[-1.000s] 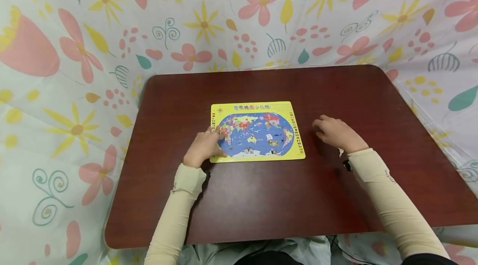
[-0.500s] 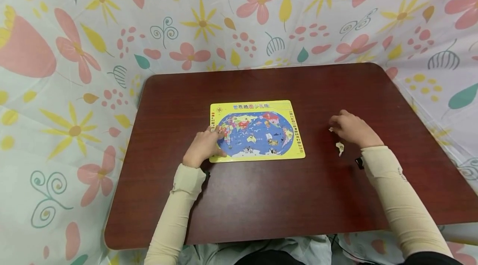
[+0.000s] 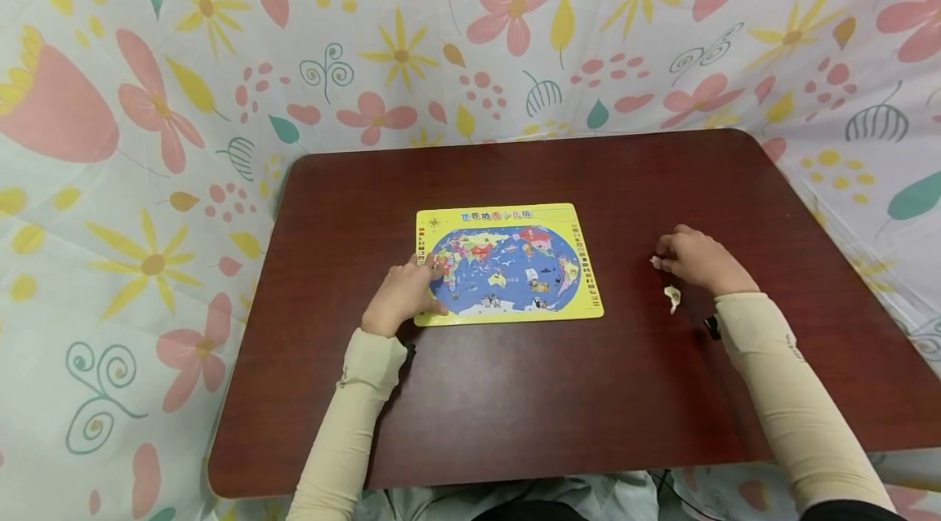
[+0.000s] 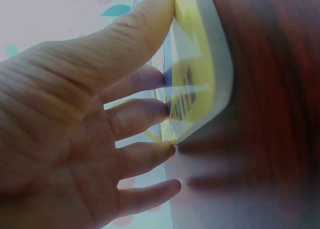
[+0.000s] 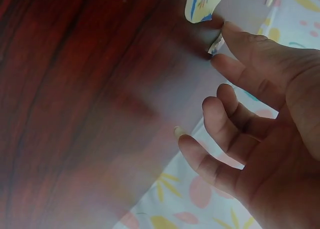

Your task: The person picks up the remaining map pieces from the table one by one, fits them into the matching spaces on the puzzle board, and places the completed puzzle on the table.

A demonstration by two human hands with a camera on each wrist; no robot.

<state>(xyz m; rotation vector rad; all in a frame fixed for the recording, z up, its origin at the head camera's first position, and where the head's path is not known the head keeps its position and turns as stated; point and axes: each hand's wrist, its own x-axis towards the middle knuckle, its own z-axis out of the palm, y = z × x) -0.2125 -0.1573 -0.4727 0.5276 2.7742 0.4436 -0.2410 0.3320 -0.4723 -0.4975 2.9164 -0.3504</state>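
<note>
A yellow-bordered world map puzzle board (image 3: 507,317) lies flat on the brown table (image 3: 529,398). My left hand (image 3: 403,294) rests at its left edge, and in the left wrist view the fingers (image 4: 140,111) are fairly straight and touch the board. To the right of the board, my right hand (image 3: 702,258) pinches a small pale puzzle piece (image 5: 216,44) between thumb and index finger, while the other fingers curve loosely. A second loose puzzle piece (image 3: 672,298), light and irregular, lies on the table just below that hand.
A floral cloth (image 3: 441,96) hangs behind the table and along both sides. Bare tabletop separates the board from the right hand. The table's front edge (image 3: 559,472) runs close to the person's lap.
My right hand has moved to the right, uncovering the loose puzzle piece on the table, and now pinches a small piece. The left hand has stayed on the board.
</note>
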